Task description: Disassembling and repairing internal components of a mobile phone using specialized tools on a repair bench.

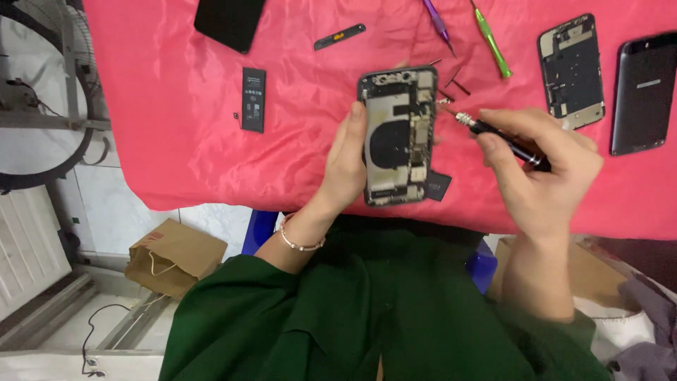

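Fingers (pixel 352 141) of left hand (pixel 345 166) grip opened phone (pixel 398 137); screwdriver (pixel 493 134) beside.

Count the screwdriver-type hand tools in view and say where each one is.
3. A black screwdriver in the right hand, tip by the opened phone; a green one and a purple one on the red cloth above. Others may lie outside the frame.

We count 2 opened phone bodies w/ insides showing: one held (pixel 399 134), one lying at right (pixel 571 70). 2 closed dark phones (pixel 229 21) (pixel 643 92). 1 battery (pixel 253 99). 3 drivers: black (pixel 502 140), green (pixel 491 39), purple (pixel 437 21). 1 brown paper bag (pixel 173 257). 1 fan (pixel 42 92).
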